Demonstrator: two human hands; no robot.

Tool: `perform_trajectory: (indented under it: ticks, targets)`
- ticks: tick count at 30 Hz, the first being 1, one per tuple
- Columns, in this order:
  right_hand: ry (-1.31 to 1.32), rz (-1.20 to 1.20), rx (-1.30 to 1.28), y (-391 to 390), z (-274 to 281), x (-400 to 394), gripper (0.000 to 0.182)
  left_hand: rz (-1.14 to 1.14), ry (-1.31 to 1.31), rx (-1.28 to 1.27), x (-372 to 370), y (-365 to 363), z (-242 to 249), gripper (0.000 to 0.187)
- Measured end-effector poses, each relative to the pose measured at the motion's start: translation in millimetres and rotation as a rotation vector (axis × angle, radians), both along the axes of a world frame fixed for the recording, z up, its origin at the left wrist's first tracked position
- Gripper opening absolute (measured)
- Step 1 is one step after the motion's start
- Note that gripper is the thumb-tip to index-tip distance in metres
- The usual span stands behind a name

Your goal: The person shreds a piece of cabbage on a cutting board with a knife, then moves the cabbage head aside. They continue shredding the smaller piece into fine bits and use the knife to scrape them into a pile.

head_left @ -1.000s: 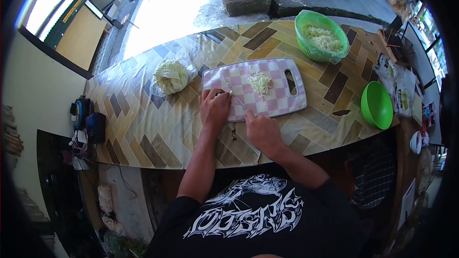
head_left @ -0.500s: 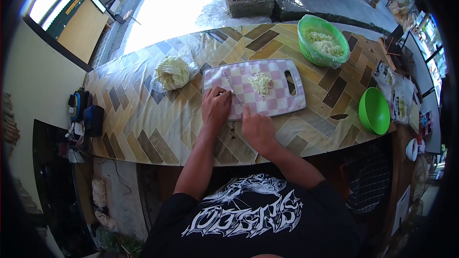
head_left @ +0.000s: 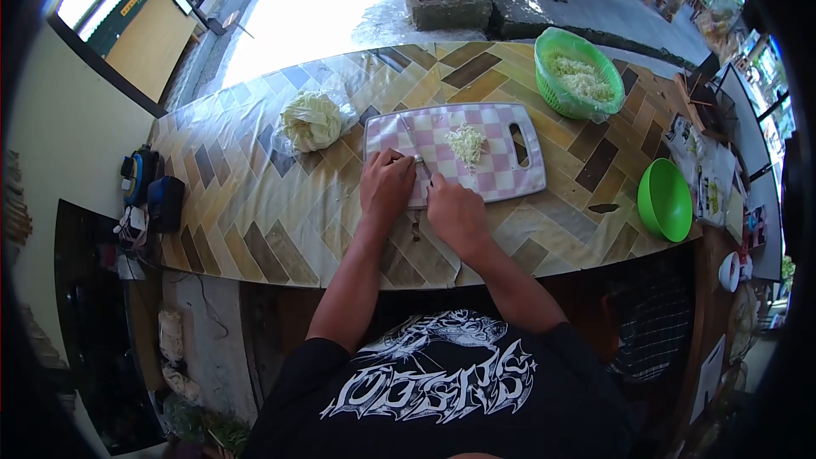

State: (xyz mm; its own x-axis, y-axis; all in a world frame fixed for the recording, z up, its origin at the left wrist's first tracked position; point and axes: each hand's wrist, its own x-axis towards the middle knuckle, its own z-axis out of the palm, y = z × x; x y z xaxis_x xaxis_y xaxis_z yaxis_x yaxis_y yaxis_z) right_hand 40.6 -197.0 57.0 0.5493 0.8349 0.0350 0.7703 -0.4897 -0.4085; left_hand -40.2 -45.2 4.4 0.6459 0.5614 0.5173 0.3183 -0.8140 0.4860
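Resting on 1 cutting board (head_left: pixel 497 172), 2 hands: left (head_left: pixel 387 189) pressing cabbage, right (head_left: pixel 456 214) grip unclear.

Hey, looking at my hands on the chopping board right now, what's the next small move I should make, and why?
Probably another thin slice. Your left hand presses down a small piece at the near left of the checked board, and your right hand sits close beside it, seemingly holding a knife. The shredded pile lies apart, further up the board, so the cutting spot is free.
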Motion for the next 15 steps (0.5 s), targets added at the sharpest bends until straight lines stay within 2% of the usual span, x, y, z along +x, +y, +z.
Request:
perform_trajectory:
  ticks: [4,10,15]
  targets:
    - [-0.01,0.013,-0.007,-8.7,16.2,-1.6,0.02,-0.011,-0.001,-0.011,-2.9,0.1,0.5,0.016]
    - [0.016,-0.041,-0.008,2.5,-10.9,-7.8,0.02,-0.006,0.009,-0.016,-1.7,1.0,-1.1,0.014]
    - [-0.001,-0.044,0.038,-4.0,19.2,-3.5,0.019,-0.021,0.013,-0.034,-5.1,1.6,0.3,0.018]
